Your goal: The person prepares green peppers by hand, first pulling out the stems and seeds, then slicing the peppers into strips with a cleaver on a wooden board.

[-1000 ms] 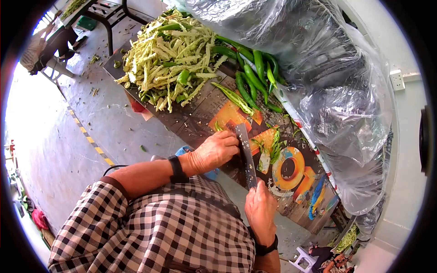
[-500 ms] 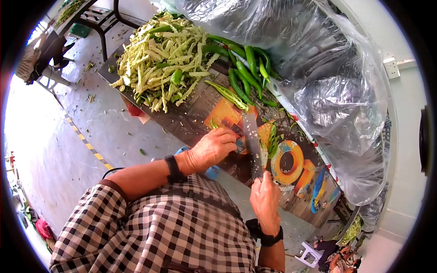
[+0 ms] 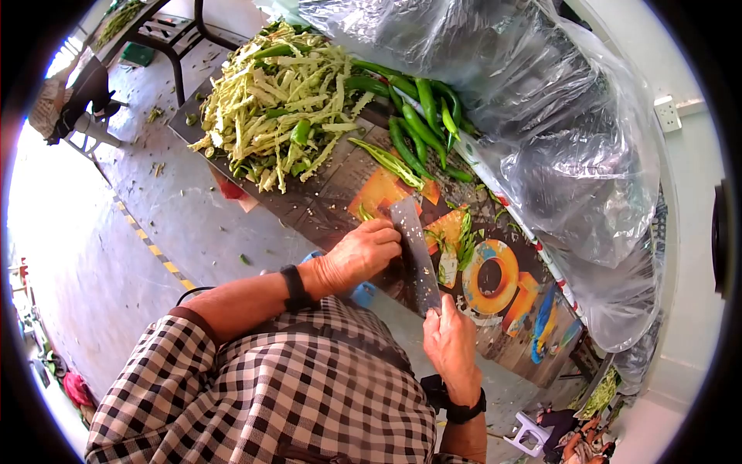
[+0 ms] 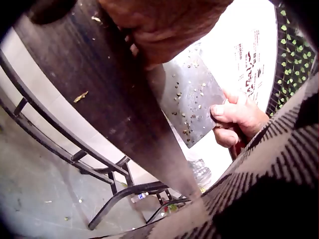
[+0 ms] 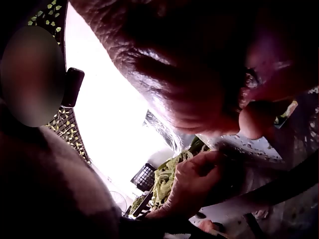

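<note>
In the head view my left hand [image 3: 362, 251] lies low over the table [image 3: 313, 205], its curled fingers around a green pepper [image 3: 364, 213] of which only a bit shows past them. My right hand [image 3: 452, 340] grips a broad knife [image 3: 417, 259] by its mostly hidden handle. Seeds stick to the blade, whose far end is beside the left fingertips. The left wrist view shows the speckled blade [image 4: 189, 97] between my left hand [image 4: 164, 25] and my right thumb and fingers [image 4: 237, 117]. Dark and close, my right hand [image 5: 169, 89] fills much of the right wrist view.
A heap of pale green strips [image 3: 278, 108] covers the table's far left part. Whole green peppers [image 3: 425, 127] lie beside clear plastic sheeting [image 3: 572, 170]. A split pepper [image 3: 390, 164] and green shreds [image 3: 467, 240] are nearer. Someone [image 3: 576, 437] is at lower right.
The knife's far end swung right, away from the left fingers, then came back left beside them. My right hand has shifted slightly right overall. The left hand has barely moved.
</note>
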`<control>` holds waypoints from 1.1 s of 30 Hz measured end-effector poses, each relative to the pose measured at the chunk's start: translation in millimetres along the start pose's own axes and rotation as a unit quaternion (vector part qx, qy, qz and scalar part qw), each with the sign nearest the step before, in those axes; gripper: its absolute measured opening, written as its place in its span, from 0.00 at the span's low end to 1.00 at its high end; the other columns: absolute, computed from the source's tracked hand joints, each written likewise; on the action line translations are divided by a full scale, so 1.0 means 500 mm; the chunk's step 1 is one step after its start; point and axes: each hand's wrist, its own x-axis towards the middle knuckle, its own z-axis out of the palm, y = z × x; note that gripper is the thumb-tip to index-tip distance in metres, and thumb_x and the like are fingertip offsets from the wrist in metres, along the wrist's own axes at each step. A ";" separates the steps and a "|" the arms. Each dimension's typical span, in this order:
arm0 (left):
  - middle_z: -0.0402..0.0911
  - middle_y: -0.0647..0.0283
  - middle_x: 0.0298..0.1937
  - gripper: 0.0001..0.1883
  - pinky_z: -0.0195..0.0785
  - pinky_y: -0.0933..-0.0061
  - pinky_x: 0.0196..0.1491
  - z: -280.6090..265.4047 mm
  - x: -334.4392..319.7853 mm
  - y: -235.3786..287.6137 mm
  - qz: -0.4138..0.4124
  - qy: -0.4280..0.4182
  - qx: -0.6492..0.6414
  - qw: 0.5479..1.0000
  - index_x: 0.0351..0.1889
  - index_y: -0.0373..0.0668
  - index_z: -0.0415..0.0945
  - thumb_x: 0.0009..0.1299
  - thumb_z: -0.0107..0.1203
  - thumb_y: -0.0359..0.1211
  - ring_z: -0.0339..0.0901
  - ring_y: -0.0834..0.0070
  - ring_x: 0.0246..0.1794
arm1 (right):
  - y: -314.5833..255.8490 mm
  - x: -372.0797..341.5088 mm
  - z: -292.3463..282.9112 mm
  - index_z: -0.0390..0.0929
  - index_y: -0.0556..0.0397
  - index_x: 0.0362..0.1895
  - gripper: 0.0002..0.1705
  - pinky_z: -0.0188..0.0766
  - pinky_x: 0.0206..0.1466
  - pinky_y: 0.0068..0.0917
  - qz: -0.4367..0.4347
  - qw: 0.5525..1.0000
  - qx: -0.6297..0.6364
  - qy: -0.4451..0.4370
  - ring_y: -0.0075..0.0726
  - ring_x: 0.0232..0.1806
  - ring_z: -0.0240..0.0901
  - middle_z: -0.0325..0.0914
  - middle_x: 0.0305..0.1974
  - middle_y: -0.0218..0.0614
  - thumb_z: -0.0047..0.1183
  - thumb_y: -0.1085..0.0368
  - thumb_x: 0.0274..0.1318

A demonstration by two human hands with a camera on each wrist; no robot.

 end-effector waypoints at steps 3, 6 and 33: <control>0.76 0.56 0.41 0.10 0.68 0.60 0.55 0.006 0.000 -0.002 0.001 -0.003 0.002 1.000 0.35 0.39 0.74 0.54 0.57 0.25 0.73 0.54 0.50 | -0.014 0.026 -0.006 0.70 0.61 0.40 0.09 0.67 0.25 0.50 -0.024 1.000 -0.008 -0.010 0.63 0.24 0.73 0.73 0.21 0.55 0.49 0.69 0.58; 0.75 0.56 0.40 0.10 0.69 0.60 0.54 0.004 0.001 0.001 0.001 -0.004 0.009 1.000 0.33 0.39 0.74 0.53 0.57 0.25 0.73 0.55 0.48 | -0.032 0.078 0.008 0.69 0.65 0.43 0.11 0.66 0.25 0.50 -0.074 0.997 -0.013 0.006 0.64 0.24 0.73 0.72 0.21 0.58 0.48 0.70 0.59; 0.77 0.62 0.48 0.15 0.69 0.61 0.52 -0.070 0.017 0.020 -0.002 -0.019 0.093 0.995 0.41 0.43 0.78 0.55 0.60 0.26 0.74 0.60 0.51 | 0.063 -0.018 0.024 0.71 0.63 0.44 0.12 0.69 0.25 0.39 0.042 0.997 0.026 0.063 0.53 0.22 0.76 0.75 0.22 0.53 0.50 0.67 0.59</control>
